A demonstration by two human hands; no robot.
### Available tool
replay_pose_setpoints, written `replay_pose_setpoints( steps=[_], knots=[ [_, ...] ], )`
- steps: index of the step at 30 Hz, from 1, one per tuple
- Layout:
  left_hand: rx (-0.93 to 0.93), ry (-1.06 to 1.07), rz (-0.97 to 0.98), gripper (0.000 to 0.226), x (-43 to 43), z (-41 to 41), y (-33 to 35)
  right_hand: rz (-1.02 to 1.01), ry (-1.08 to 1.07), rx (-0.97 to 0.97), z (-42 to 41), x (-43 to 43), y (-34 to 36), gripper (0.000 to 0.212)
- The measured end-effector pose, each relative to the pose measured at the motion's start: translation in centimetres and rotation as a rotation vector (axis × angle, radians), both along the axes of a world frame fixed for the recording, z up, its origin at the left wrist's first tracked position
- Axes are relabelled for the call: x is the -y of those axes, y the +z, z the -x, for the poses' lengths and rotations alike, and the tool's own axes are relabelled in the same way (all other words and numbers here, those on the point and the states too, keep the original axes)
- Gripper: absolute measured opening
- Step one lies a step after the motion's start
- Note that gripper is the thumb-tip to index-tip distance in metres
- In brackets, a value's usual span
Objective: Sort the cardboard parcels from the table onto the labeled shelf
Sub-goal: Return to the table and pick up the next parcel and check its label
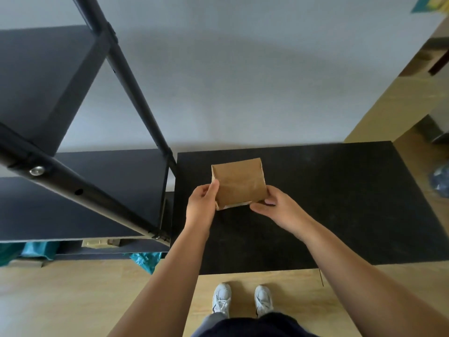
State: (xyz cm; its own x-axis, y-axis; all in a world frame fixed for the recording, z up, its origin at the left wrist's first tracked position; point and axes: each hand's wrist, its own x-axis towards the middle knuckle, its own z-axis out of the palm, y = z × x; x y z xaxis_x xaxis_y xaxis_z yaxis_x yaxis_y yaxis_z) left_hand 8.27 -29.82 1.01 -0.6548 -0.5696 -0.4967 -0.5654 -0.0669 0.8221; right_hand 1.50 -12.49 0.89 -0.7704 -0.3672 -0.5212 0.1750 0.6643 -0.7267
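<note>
A small brown cardboard parcel [239, 182] is held over the black table [340, 198], near its left side. My left hand [202, 205] grips the parcel's left edge with the thumb on top. My right hand [275, 210] holds its lower right corner. A strip of white label shows along the parcel's near edge. The black metal shelf [73, 186] stands to the left of the table, its dark boards bare in view. No label on the shelf is readable.
A slanted black shelf post [131, 79] rises close to the table's left edge. Teal bags [145, 260] lie under the lowest shelf board. A blue bag [441, 182] sits on the wood floor at the right. My white shoes [243, 300] stand by the table's front edge.
</note>
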Motion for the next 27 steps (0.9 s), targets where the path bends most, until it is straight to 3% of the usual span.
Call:
replay_pose_setpoints(
  steps=[5, 13, 19, 27],
  knots=[
    [0.001, 0.024, -0.001, 0.029, 0.6, 0.9, 1.1, 0.036, -0.058, -0.095, 0.9, 0.6, 0.5, 0.034],
    [-0.017, 0.077, -0.039, 0.022, 0.4, -1.1, -1.0, 0.015, -0.059, -0.102, 0.4, 1.3, 0.0, 0.037],
    [0.129, -0.057, -0.039, 0.036, -0.8, -2.8, -2.6, -0.092, -0.044, -0.044, -0.7, 1.0, -1.6, 0.041],
    [0.063, -0.027, -0.002, 0.036, -0.7, -2.5, -2.6, -0.094, -0.058, -0.135, -0.5, 0.6, -1.2, 0.041]
  ],
)
